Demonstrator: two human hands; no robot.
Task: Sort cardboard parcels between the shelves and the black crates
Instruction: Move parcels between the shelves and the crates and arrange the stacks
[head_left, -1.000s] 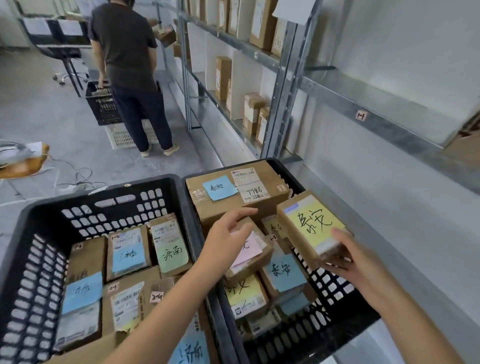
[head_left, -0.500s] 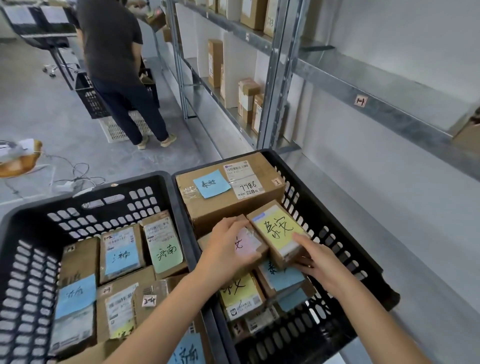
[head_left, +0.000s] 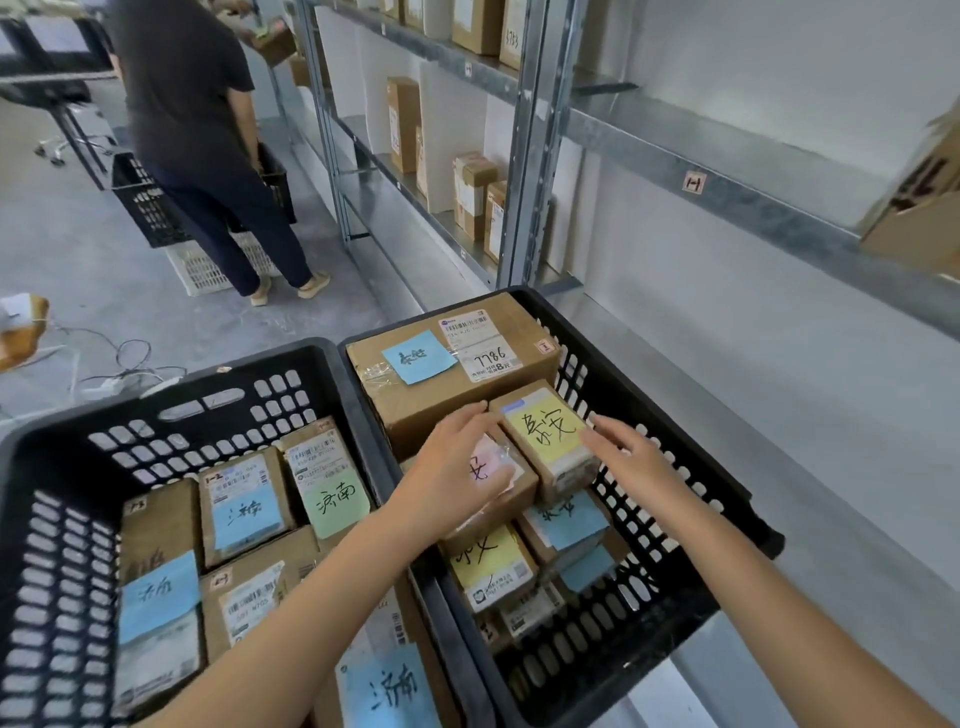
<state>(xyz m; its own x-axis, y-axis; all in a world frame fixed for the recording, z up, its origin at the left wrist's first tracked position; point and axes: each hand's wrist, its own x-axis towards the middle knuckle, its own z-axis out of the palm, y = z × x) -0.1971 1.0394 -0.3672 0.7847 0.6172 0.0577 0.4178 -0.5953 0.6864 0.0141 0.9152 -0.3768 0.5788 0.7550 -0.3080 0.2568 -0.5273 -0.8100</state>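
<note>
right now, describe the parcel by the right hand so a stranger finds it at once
Look in the black crate nearest the shelves. Next to the big parcel at its far end sits a small parcel, touched by the right hand. Its note is yellow, beside a pink one; the other yellow note lies lower and nearer.

"7786" – large parcel (head_left: 441, 405) label; "济南" – green note (head_left: 336, 501).

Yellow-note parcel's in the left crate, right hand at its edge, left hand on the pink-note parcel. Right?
No. The head view shows the yellow-note parcel in the right crate, not the left. The right hand is at its edge and the left hand lies on the pink-note parcel.
</note>
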